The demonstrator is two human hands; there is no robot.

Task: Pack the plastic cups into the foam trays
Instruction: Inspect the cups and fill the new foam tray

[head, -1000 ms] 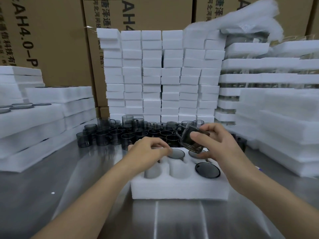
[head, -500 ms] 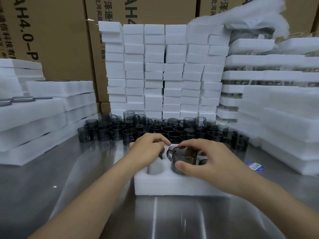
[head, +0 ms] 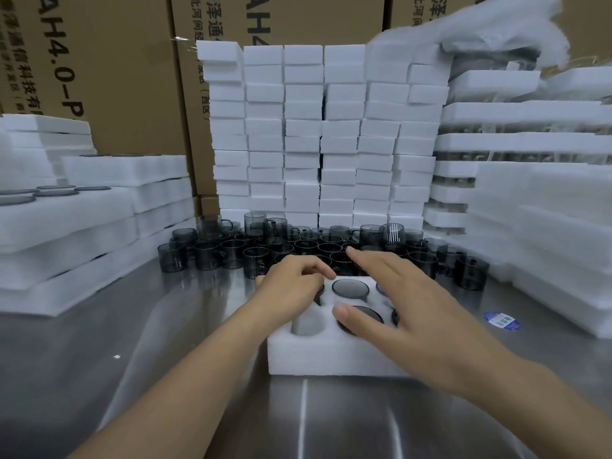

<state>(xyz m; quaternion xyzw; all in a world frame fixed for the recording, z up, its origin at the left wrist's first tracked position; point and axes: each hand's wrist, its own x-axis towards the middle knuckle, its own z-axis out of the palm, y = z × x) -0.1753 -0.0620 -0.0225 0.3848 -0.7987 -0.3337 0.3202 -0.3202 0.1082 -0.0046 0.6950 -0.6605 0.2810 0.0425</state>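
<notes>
Cup (head: 368,314) sunk, seemingly, under right hand (head: 405,301).

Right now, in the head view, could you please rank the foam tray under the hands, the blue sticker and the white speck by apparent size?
1. Foam tray, clearly largest.
2. Blue sticker.
3. White speck, smallest.
All lie similarly near the camera, so the order holds.

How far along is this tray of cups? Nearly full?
Partly. Done: dark cups sit in the two middle pockets of the foam tray, and more peek out under the right hand. In hand: the left hand curls over the back-left corner, contents hidden. Left: the front-left pocket is empty, and many loose cups wait behind.
</notes>
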